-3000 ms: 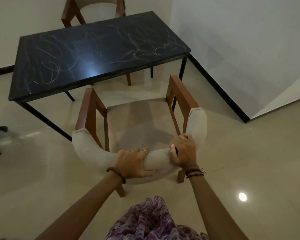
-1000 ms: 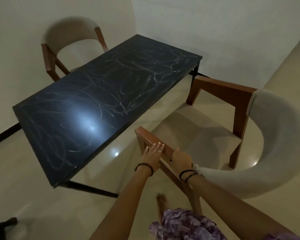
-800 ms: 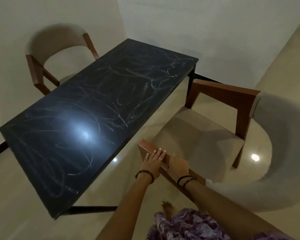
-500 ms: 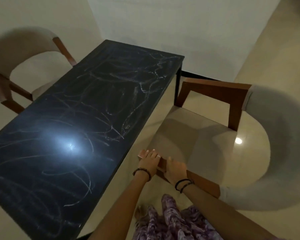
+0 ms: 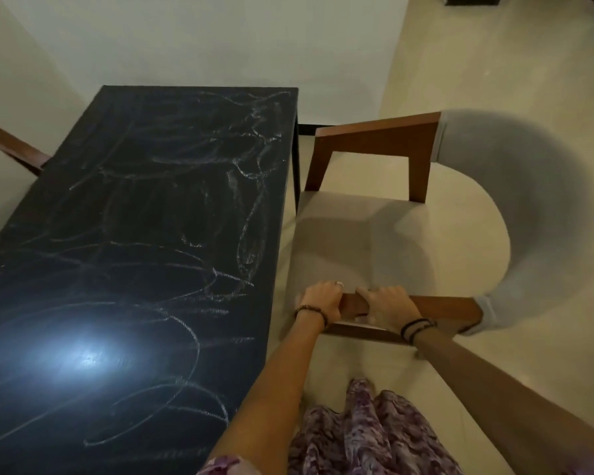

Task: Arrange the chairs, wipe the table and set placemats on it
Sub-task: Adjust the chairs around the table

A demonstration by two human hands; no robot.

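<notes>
Both hands, left hand and right hand, clench the near wooden armrest of the armchair just right of the chalk-scribbled black table; push evenly, keeping it square to the edge.

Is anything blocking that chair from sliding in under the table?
Nothing visible does. Both hands, left hand and right hand, grip the near armrest of the chair, which sits right beside the table edge. The floor strip between them looks bare; under the table is hidden.
</notes>
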